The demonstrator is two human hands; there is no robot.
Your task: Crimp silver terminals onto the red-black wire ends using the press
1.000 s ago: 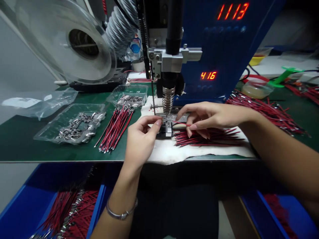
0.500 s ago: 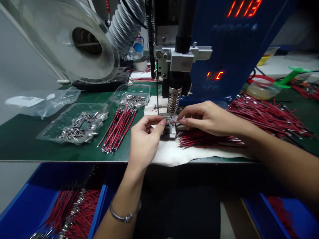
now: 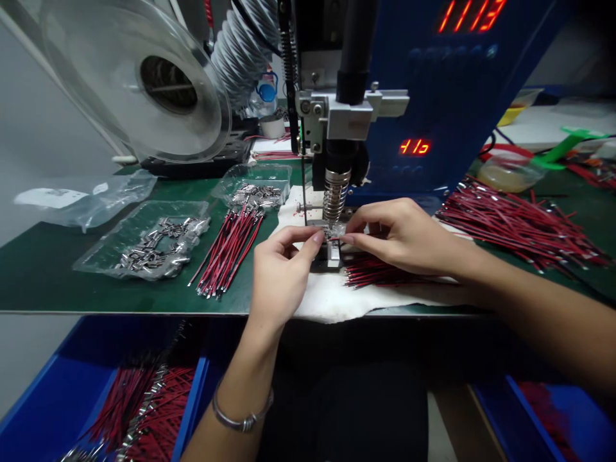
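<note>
My left hand [image 3: 283, 273] is closed in a pinch at the left side of a small metal fixture [image 3: 333, 255]. What lies between its thumb and forefinger is too small to make out. From the right, my right hand [image 3: 407, 237] pinches a thin red wire [image 3: 333, 239] whose end lies across the fixture. Directly above is the machine's spring-wrapped head [image 3: 335, 196]. A bundle of red and black wires [image 3: 373, 271] rests on the white cloth [image 3: 332, 298], partly under my right hand.
Left on the green table stand clear trays [image 3: 96, 253] of small metal parts, beside a wire bundle [image 3: 230, 253]. A larger wire pile [image 3: 524, 224] lies right. The blue machine [image 3: 433, 83] rises behind, a clear reel [image 3: 110, 77] at its left. A blue bin [image 3: 43, 398] sits below.
My right hand has shifted very slightly down and toward the fixture. The lower red display on the machine shows different characters. My left hand stays almost in place.
</note>
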